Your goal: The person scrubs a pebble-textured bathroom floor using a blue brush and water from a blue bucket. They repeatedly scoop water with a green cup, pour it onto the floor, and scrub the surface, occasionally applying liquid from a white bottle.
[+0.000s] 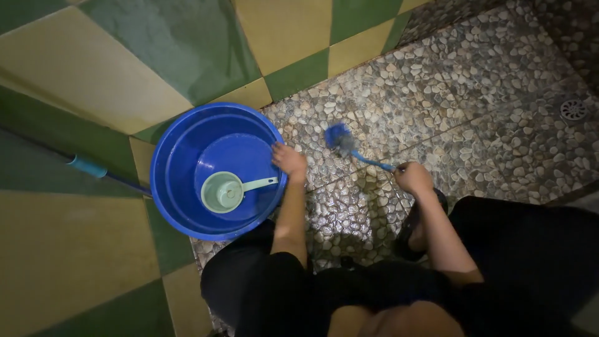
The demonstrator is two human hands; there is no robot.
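The person crouches low over the pebble-patterned floor [437, 93], which brings both hands close to it. The right hand [413, 178], right of centre, is clenched around the handle of a blue brush [349, 146]; the bristle head rests on the pebbles just above centre, angled away from the body so the arm can push it. The left hand [289, 159] grips the rim of a blue basin [168, 187] at centre left, seemingly to steady it or keep it near. Inside the basin lies a pale green dipper [224, 191], handle pointing right toward that hand. A blue-handled pole [93, 168] leans behind the basin against the green and yellow wall tiles [81, 81]. A drain [573, 110] sits at the right edge.
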